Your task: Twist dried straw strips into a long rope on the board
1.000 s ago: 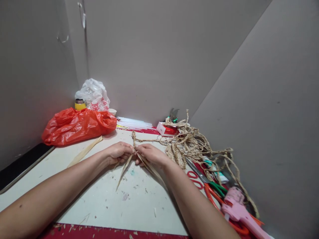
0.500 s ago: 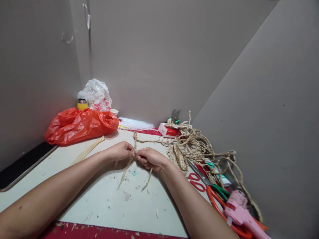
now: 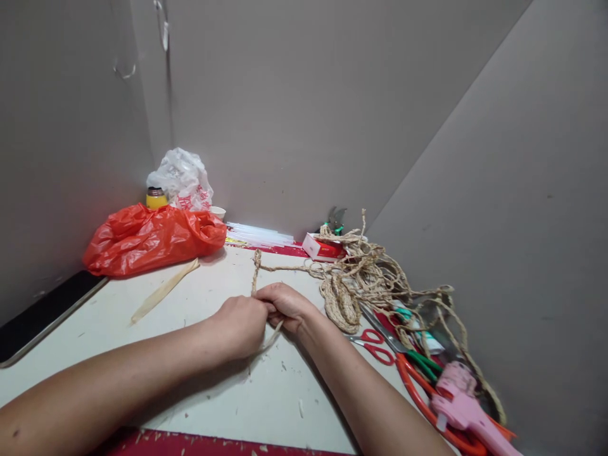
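Near the middle of the desk (image 3: pixel 199 380) the left hand (image 3: pixel 242 330) and right hand (image 3: pixel 287 307) meet, touching. The left fingers are curled tight over the straw strands (image 3: pixel 274 337), whose ends poke out at 5 o'clock. The right fingers are pinched on the braided cord (image 3: pixel 256 269) where it begins, probably so its twist stays tight. The cord runs toward 12 o'clock, then bends to the rope heap (image 3: pixel 365 275) at 2 o'clock. Red scissors (image 3: pixel 375 345) lie at 4 o'clock.
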The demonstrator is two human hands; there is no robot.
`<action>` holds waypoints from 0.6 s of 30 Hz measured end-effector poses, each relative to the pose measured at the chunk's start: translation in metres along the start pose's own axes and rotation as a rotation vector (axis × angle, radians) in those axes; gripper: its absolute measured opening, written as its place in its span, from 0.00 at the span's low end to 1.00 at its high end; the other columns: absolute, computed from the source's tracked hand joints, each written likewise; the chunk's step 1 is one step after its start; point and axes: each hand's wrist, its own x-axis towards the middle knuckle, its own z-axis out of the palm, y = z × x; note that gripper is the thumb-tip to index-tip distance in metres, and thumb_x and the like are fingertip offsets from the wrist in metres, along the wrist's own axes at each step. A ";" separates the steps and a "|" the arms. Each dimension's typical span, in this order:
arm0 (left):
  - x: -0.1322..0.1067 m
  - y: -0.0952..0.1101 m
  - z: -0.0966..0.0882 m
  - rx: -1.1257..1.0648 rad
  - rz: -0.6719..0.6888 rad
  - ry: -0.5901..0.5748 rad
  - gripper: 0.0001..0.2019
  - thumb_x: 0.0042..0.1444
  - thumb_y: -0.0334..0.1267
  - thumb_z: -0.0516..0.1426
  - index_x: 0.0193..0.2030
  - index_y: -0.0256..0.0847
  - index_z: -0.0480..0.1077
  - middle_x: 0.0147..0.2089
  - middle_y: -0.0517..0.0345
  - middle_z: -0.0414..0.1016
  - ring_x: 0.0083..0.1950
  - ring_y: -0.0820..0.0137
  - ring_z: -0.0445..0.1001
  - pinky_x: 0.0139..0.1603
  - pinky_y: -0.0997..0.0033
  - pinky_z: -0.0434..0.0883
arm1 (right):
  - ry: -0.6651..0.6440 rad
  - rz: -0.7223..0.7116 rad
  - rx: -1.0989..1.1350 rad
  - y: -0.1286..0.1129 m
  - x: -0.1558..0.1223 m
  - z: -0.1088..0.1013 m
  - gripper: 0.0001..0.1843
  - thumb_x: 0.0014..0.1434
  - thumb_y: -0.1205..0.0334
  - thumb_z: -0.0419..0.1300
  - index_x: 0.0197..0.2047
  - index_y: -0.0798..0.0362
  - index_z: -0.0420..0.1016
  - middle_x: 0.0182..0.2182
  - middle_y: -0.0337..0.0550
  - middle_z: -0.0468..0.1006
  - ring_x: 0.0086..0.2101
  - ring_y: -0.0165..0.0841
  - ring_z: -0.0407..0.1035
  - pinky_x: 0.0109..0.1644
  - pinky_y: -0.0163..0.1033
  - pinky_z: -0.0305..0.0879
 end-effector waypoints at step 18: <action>0.038 -0.035 0.006 -1.204 -0.079 -0.169 0.12 0.48 0.46 0.51 0.25 0.38 0.62 0.18 0.67 0.57 0.16 0.80 0.52 0.19 0.77 0.51 | -0.301 -0.061 0.038 -0.011 -0.004 -0.031 0.12 0.49 0.58 0.63 0.27 0.58 0.67 0.11 0.24 0.49 0.13 0.18 0.34 0.15 0.27 0.30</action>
